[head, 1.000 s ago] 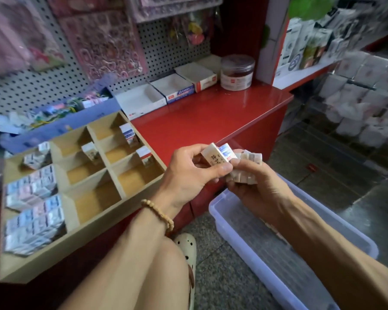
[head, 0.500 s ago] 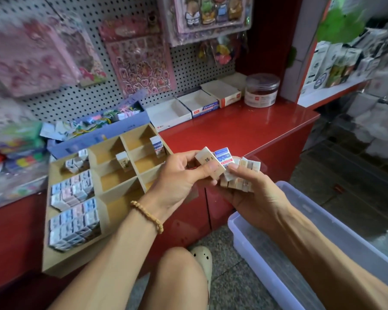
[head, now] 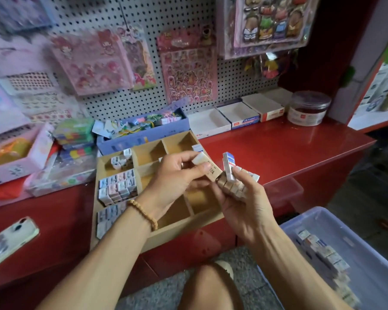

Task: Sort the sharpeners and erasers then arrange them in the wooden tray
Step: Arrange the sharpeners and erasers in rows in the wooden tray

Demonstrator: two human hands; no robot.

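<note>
Left hand (head: 173, 175) pinches one eraser (head: 207, 165); right hand (head: 244, 202) grips a loose eraser stack (head: 233, 186) above the wooden tray (head: 121, 249). Risk: stack slips, scattering erasers into wrong compartments.

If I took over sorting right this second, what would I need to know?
Left hand: pinches one tan eraser just above the tray.
Right hand: grips a stack of erasers, with one blue-and-white one sticking up.
Tray: on the red counter. Its left compartments hold rows of erasers; the top-left one has a few. The middle and right ones look mostly bare, though the hands hide part of them.
Bin: bottom right, more erasers inside.
Left to do: place what you hold, then sort the bin's. I cannot make out any sharpeners.
</note>
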